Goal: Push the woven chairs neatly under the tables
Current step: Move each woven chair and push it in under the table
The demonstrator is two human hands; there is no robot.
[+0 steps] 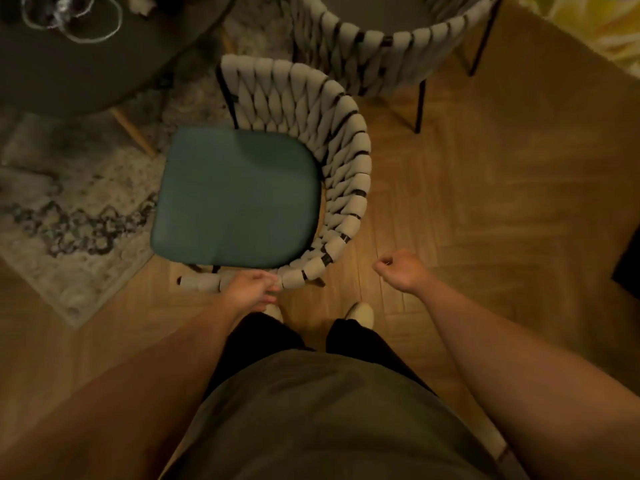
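A woven chair (346,161) with a green seat cushion (239,199) stands in front of me, its open front facing left toward the dark round table (86,74) at the upper left. My left hand (251,287) grips the near end of the chair's woven rim. My right hand (398,270) hangs in the air to the right of the chair, fingers curled, holding nothing. A second woven chair (391,46) stands behind the first at the top.
A patterned grey rug (69,209) lies under the table at the left. Glassware (69,15) sits on the table. Wooden herringbone floor (485,168) spreads to the right. A dark object (628,268) sits at the right edge. My feet (362,313) are close to the chair.
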